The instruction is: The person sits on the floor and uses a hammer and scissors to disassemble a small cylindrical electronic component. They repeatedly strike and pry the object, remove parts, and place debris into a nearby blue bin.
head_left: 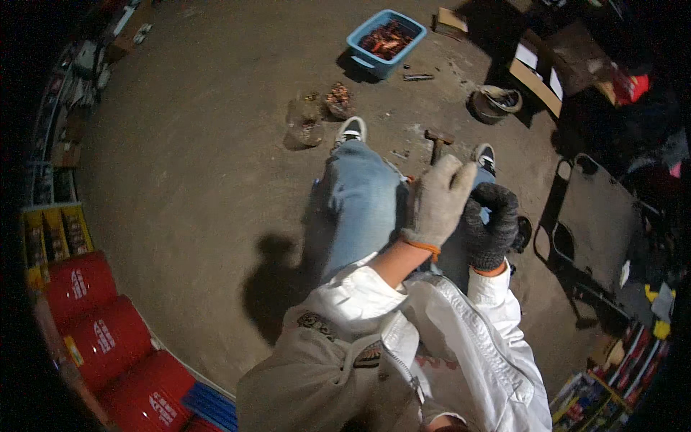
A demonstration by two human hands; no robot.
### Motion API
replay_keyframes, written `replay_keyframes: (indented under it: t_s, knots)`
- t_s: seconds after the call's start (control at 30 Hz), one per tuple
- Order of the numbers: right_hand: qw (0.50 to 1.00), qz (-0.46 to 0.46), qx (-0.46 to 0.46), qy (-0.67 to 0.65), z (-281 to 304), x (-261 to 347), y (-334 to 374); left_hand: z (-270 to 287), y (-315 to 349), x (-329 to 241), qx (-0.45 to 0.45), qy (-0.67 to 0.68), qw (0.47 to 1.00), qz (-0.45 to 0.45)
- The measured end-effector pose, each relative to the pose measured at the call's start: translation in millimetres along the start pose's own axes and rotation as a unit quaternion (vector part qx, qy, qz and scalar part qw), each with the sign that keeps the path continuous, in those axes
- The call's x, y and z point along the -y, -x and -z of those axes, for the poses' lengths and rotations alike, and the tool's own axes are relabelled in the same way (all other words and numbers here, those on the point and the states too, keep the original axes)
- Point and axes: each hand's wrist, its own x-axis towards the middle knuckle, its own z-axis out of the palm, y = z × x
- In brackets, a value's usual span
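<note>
Toward 3 o'clock from the middle of the view, the left hand (pixel 437 205), in a pale glove, points its fingers upward beside the dark-gloved right hand (pixel 497 227), whose fingers curl inward. I cannot tell whether either one pinches anything; a pale blue patch (pixel 485 215) inside the right's curl may be held or may be jeans (pixel 363 209) behind it. The step in hand seems to be close two-handed fiddling; the next move probably calls for freeing the fingers. Just beyond, at 11 o'clock, the hammer (pixel 438 138) lies untouched on the floor (pixel 209 173), its handle's near end apparently hidden by the left glove. Farther out at 10 o'clock, a copper-coloured heap (pixel 338 99) sits beside a clear container (pixel 305 124), contents unclear; at 11 o'clock is a blue basin (pixel 363 63) of reddish-brown pieces (pixel 389 41). Darkness swallows the rim toward 2 o'clock.
</note>
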Motion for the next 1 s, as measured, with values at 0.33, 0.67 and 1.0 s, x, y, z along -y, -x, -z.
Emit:
replay_keyframes:
  t_s: [0.33, 0.67, 1.0]
  knots:
    - [0.998, 0.015, 0.057, -0.015, 13, 7, -21, 3, -11, 8, 0.063, 0.093, 0.993, -0.044]
    - [0.997, 0.027, 0.061, -0.044, -6, 22, -26, 27, -16, -5, 0.025, 0.063, 0.997, -0.026]
    - [0.997, 0.020, 0.055, 0.059, -19, 37, -36, 33, -23, -12, -0.010, 0.104, 0.993, 0.060]
